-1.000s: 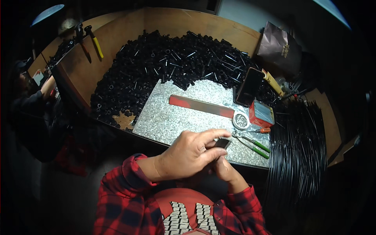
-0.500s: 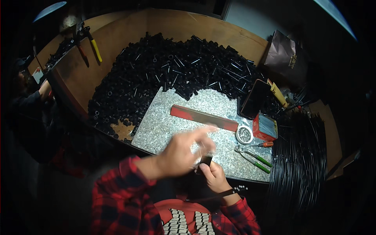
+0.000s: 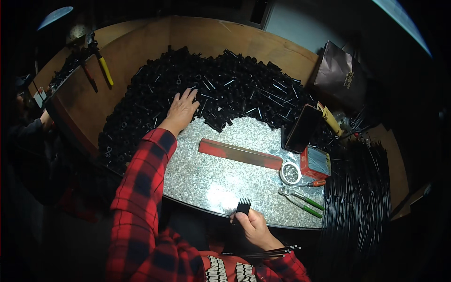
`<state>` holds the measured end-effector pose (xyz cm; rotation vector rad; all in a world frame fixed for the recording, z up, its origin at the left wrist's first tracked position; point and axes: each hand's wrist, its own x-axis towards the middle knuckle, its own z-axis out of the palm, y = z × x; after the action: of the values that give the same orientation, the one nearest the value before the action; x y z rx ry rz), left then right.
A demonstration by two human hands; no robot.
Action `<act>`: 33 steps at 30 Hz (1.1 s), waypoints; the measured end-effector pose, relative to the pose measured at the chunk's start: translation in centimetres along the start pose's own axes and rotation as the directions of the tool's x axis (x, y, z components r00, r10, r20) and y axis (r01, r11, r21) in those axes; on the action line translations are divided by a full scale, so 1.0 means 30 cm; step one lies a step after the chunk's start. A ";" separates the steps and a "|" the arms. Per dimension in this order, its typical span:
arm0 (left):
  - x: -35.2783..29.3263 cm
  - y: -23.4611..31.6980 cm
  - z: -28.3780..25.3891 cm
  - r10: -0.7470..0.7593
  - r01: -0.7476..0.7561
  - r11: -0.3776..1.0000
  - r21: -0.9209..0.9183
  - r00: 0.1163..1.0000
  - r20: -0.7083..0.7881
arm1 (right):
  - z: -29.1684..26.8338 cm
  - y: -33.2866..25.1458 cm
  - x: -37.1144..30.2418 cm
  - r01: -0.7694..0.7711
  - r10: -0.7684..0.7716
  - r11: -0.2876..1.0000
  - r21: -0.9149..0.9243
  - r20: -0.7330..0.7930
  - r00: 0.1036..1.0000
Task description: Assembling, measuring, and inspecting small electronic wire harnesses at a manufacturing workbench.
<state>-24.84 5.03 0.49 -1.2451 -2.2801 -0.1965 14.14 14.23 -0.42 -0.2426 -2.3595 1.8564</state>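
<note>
Left hand (image 3: 181, 110) lies spread, fingers apart, on the heap of black tubes (image 3: 211, 94) at the edge of the speckled metal plate (image 3: 211, 174). Right hand (image 3: 253, 225) is closed round a small black comb-like bundle (image 3: 243, 206) at the plate's near rim; thin black rods (image 3: 268, 251) cross below the wrist. On the plate lie a red bar (image 3: 239, 154), a round tin (image 3: 290, 173), a red box (image 3: 315, 162) and green-handled pliers (image 3: 303, 201). Dark phone (image 3: 303, 128) leans upright; its screen is unreadable, and the tubes' far edge fades into shadow
</note>
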 end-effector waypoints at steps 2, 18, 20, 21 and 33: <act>0.017 -0.014 0.003 -0.015 0.015 1.000 0.018 0.999 0.035 | -0.002 -0.001 0.004 0.018 -0.018 1.000 -0.022 0.006 1.000; -0.022 0.066 -0.127 -0.529 0.610 0.764 -0.211 0.779 0.335 | -0.001 0.000 0.005 0.016 -0.016 1.000 -0.006 0.003 1.000; -0.035 0.065 -0.105 -0.515 0.596 0.785 -0.170 0.780 0.354 | 0.001 -0.001 -0.001 0.021 -0.021 1.000 -0.005 0.004 1.000; -0.043 0.064 -0.084 -0.500 0.579 0.805 -0.130 0.780 0.375 | 0.002 -0.004 -0.003 0.020 -0.020 1.000 -0.003 0.004 1.000; -0.220 0.368 -0.331 -0.365 0.105 0.546 -0.831 0.923 -0.124 | 0.000 -0.010 0.009 -0.019 0.022 0.998 0.059 -0.046 0.999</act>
<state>-9.16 2.73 4.19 -1.1512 -2.1024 -1.5989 13.85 14.22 -0.14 -0.3012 -2.2771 1.9045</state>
